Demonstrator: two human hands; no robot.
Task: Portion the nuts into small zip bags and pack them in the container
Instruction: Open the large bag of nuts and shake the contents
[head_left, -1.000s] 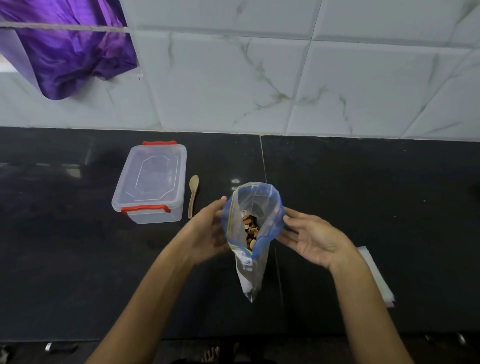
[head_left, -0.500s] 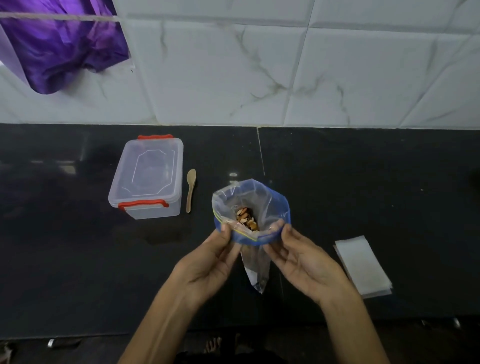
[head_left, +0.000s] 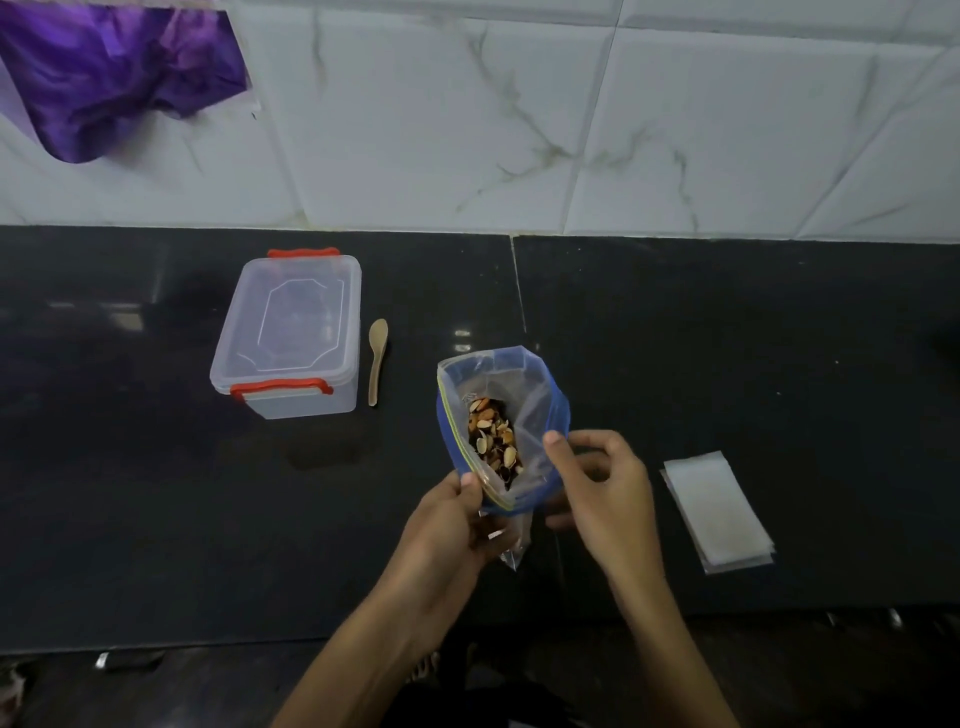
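A clear zip bag (head_left: 540, 400) with a blue rim is held open above the black counter, and mixed nuts (head_left: 493, 441) lie inside it. My left hand (head_left: 447, 530) pinches the near rim between thumb and fingers. My right hand (head_left: 597, 493) pinches the right side of the rim, thumb on top. A clear plastic container (head_left: 291, 338) with red latches sits lidded at the left, a small wooden spoon (head_left: 377, 358) beside it. A stack of small clear zip bags (head_left: 717, 509) lies flat at the right.
The black counter (head_left: 727, 338) meets a white marbled tile wall (head_left: 519, 130) at the back. A purple cloth (head_left: 104, 73) hangs at the upper left. The counter's front edge runs below my forearms.
The bag's mouth has tilted toward me and been pulled longer, showing more nuts. Both hands shifted their grip along the rim, the left one lower, the right one to the side.
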